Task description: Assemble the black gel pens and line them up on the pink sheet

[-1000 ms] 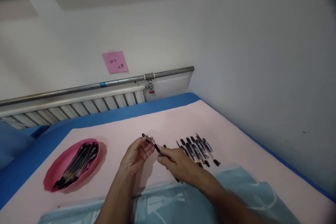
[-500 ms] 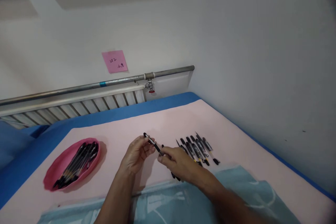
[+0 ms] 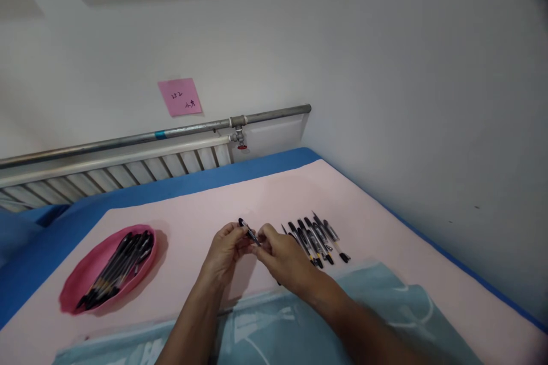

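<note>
Between the thumb and fingers of my left hand (image 3: 225,252) is a black-and-clear pen (image 3: 250,232), tilted with its dark end up and to the left. My right hand (image 3: 286,256) is closed around the pen's lower end, its fingertips close to those of my left hand. Just right of my right hand, several loose pens (image 3: 314,239) lie side by side on the pink sheet (image 3: 184,239); the hand hides part of the group. Off to the left, a pink oval basket (image 3: 79,279) contains a bundle of similar pens (image 3: 117,274).
Blue-green patterned cloth (image 3: 265,331) lies along the near side, under my forearms. Behind the blue edge (image 3: 205,177) run a white radiator (image 3: 115,177) and a metal pipe (image 3: 188,130) with a valve. A pink note (image 3: 180,97) is on the wall, and another wall rises at right.
My right hand has come in closer to my left hand, with its fingers bunched at the pen's lower end. Less of the pen shows. The whole view has shifted slightly.
</note>
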`<state>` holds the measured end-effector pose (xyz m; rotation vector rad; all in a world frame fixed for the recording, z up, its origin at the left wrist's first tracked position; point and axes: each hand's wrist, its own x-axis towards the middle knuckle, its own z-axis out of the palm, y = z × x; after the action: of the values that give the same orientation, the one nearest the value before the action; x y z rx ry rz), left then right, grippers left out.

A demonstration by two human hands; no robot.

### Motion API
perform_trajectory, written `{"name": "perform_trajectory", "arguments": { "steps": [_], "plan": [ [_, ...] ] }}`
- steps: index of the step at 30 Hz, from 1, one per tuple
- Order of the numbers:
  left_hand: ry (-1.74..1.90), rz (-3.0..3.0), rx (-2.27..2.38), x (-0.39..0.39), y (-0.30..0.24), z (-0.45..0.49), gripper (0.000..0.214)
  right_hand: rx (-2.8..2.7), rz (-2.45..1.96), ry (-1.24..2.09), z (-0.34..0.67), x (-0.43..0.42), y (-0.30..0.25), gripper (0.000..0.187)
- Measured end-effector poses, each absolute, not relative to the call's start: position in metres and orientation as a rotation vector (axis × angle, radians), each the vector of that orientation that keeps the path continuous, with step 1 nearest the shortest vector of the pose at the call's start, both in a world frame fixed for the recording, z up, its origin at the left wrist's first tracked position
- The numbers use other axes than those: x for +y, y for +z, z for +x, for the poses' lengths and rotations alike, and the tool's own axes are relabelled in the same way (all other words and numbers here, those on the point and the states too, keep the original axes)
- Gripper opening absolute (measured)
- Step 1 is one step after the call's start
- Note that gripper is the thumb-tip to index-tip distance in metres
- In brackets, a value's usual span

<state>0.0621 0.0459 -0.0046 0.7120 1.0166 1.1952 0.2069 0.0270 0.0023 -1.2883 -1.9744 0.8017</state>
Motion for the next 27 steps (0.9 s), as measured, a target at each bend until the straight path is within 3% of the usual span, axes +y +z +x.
{"name": "perform_trajectory", "arguments": {
  "steps": [12,17,19,23,27],
  "plan": [
    [1.208,0.696,0.952,0.044,-0.010,0.071,0.015,-1.851,-1.223,0.934,0.204,0.031,-0.002,0.007],
    [1.241,0.724,0.994,0.038,-0.007,0.088,0.020,-1.868,-1.319,0.828,0.203,0.037,-0.003,0.004],
    [1.287,0.752,1.069,0.041,-0.002,0.086,0.020,-1.908,-1.287,0.826,0.204,0.037,-0.001,0.010],
    [1.440,0.827,1.320,0.049,0.015,0.038,0.018,-1.936,-1.287,0.812,0.209,0.038,0.003,0.030],
    [1.478,0.943,1.692,0.036,0.038,-0.049,0.016,-1.949,-1.322,0.777,0.216,0.037,0.005,0.032]
  ]
}}
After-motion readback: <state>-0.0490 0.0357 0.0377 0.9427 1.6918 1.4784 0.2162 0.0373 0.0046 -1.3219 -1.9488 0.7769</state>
